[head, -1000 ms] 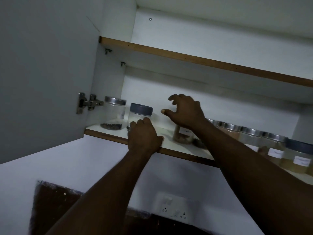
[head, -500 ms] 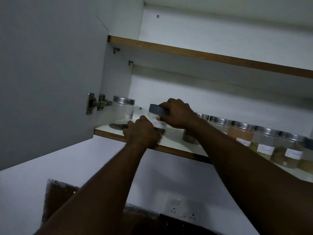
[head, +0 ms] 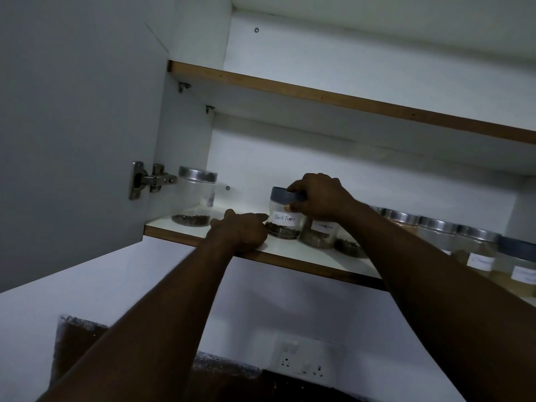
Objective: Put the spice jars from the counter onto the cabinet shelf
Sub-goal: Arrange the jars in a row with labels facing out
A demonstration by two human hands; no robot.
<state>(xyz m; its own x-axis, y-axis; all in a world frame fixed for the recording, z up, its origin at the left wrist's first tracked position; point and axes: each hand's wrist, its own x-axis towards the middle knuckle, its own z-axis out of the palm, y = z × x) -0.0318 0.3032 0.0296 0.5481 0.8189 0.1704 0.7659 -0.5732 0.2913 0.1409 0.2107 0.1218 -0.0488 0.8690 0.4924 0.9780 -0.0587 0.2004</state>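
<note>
Dim light, white wall point(head: 87, 309) w/ socket plate point(head: 304, 361), open cab. door point(head: 72, 126) left, metal hinge point(head: 150, 179), wood-edged upper shelf point(head: 348, 101).

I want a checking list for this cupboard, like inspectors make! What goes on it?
Surface: white lower shelf with a brown front edge; jars stand on it.
Job's things: Black Pepper jar upright, blue-grey lid; labelled jars in a row to its right; silver-lidded jar at the far left, apart.
Clutter: nothing seen.
Hands: right hand grips the Black Pepper jar's lid; left hand rests on the shelf edge beside it.
Cables: nothing seen.
Surroundings: open cabinet door, hinge, upper shelf, wall socket below.
</note>
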